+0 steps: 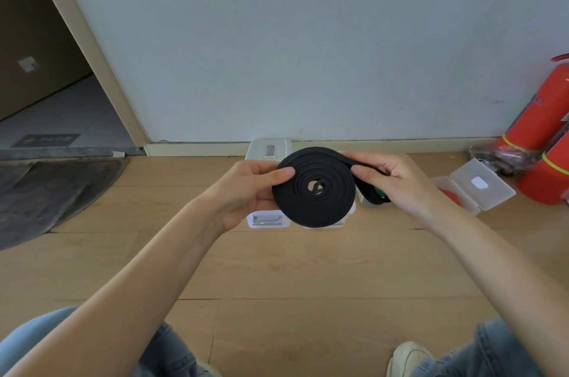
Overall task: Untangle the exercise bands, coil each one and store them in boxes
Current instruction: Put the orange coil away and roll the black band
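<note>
A black exercise band (320,204) is wound into a flat coil held upright in front of me. My left hand (249,189) pinches the coil's left side, thumb on its face. My right hand (397,182) grips the band's loose tail at the coil's right edge. Behind the coil, a white box (268,218) stands open on the floor, with its lid (269,149) raised against the wall. A second box (366,199) to its right holds a green band (379,192), mostly hidden by my right hand. Further right, a clear box (462,201) with its lid open holds something red (449,195).
Two red fire extinguishers (542,118) lean at the far right by a dark plastic bag (498,155). A dark mat (52,189) lies at the left by a doorway. My knees in jeans and a pale shoe (406,358) sit at the bottom on the wooden floor.
</note>
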